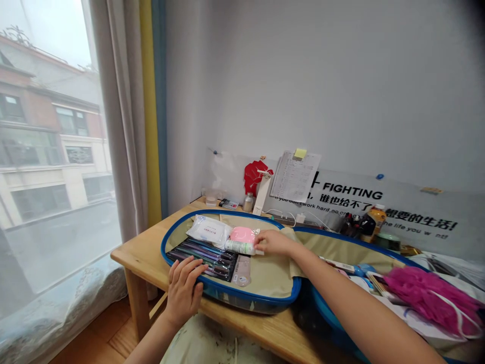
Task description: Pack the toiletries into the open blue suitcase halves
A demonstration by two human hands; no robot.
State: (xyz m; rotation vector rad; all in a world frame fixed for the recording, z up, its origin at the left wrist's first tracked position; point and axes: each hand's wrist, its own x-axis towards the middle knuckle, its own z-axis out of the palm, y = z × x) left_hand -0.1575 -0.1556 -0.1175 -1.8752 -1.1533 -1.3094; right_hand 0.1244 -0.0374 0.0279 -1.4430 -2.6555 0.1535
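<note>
An open suitcase with a blue rim [265,302] and beige lining lies on the table. My left hand [186,283] rests on its near left rim, fingers stretched out beside a dark pack of pens [217,258]. My right hand [275,242] pinches the capped end of a small white and green tube [239,247], which lies in this half of the case. Just behind the tube is a pink item in clear wrapping [243,234]. A white soft packet [207,230] lies to its left. A clear flat piece [241,271] sits right of the pens.
The other suitcase half, to the right, holds a magenta mesh bath puff [430,298] and several small items. Behind stand an orange bottle [373,222], a white upright box [262,194] and a small jar [248,202]. The wooden table's [140,250] left edge lies near the window.
</note>
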